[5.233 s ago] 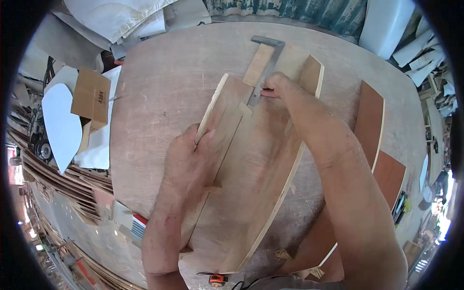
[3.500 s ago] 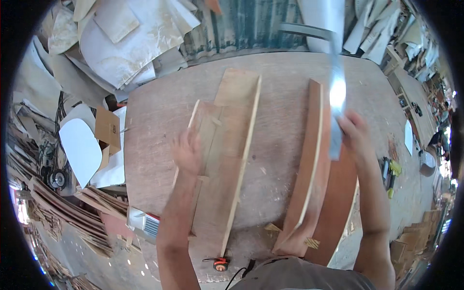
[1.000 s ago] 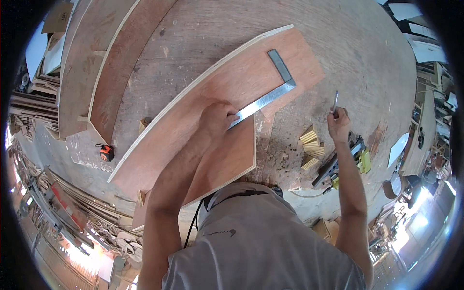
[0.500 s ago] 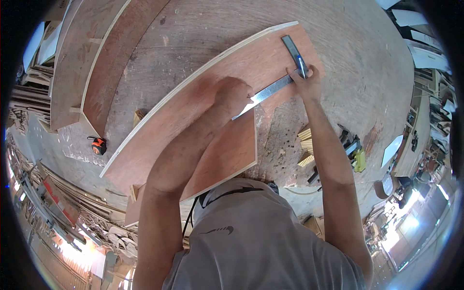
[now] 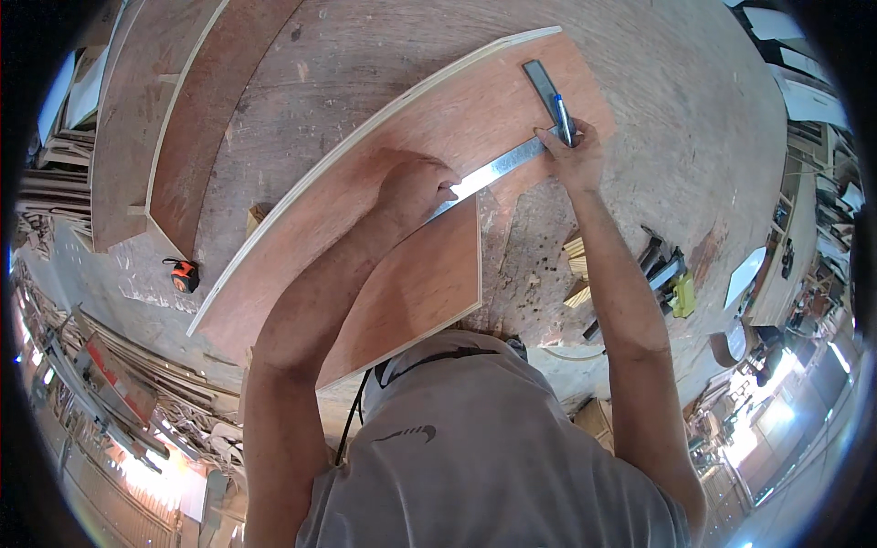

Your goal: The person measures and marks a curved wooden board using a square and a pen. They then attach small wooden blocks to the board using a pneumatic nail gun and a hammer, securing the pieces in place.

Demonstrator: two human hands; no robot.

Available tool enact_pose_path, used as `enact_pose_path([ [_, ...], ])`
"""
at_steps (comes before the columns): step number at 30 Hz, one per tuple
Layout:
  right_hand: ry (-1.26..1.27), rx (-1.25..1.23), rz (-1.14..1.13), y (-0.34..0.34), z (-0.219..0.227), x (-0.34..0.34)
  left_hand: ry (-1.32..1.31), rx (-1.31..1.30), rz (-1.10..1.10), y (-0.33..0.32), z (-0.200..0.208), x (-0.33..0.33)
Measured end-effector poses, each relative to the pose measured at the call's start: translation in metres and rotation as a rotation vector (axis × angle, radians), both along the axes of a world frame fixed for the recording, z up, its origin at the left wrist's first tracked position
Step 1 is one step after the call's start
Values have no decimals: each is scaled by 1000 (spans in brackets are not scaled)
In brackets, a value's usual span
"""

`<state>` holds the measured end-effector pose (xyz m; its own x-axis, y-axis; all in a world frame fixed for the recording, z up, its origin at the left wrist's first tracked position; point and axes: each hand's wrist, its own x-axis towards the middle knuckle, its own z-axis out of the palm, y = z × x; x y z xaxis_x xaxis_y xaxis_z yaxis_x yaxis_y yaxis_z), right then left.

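A steel try square [image 5: 501,167] lies across a curved plywood panel [image 5: 365,173], its dark stock near the panel's far right end. My left hand [image 5: 418,190] is closed at the blade's nearer end, fingertips against the metal; that end of the blade is partly hidden by my hand and forearm. At the square's corner, my right hand [image 5: 577,164] is closed around the joint of blade and stock. A blue and silver pen [image 5: 564,121] pokes up from between its fingers. Beneath my left forearm, a second plywood piece [image 5: 411,283] extends toward my body.
On the left of the worktable [image 5: 676,119] stands a curved plywood frame [image 5: 183,137], with an orange and black tape measure [image 5: 184,276] beside it. To the right of my right forearm lie a hammer [image 5: 651,247] and a yellow-green tool [image 5: 681,297]. Small wood blocks [image 5: 577,272] sit nearby.
Both hands and the try square have shifted slightly left. My left hand has slid further toward the blade's nearer end. The pen stands more upright in my right hand.
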<state>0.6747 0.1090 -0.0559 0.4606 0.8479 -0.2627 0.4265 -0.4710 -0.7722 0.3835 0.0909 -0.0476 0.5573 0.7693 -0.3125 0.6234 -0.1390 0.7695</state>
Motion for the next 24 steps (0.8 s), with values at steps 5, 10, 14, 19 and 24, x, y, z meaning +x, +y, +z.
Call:
enact_pose_path([
  [5,117,50,-113,4,-20,15,-16,-8,15,-3,0,1],
  [10,123,39,-188,6,-18,6,-29,-21,46,-3,0,3],
  [14,135,-27,-212,10,-17,3,-51,52,38,-3,-7,1],
  [19,-94,87,-114,1,-37,27,-24,197,-77,6,-6,1],
  [24,373,91,-89,-14,48,-26,-68,242,-131,9,-6,-9],
])
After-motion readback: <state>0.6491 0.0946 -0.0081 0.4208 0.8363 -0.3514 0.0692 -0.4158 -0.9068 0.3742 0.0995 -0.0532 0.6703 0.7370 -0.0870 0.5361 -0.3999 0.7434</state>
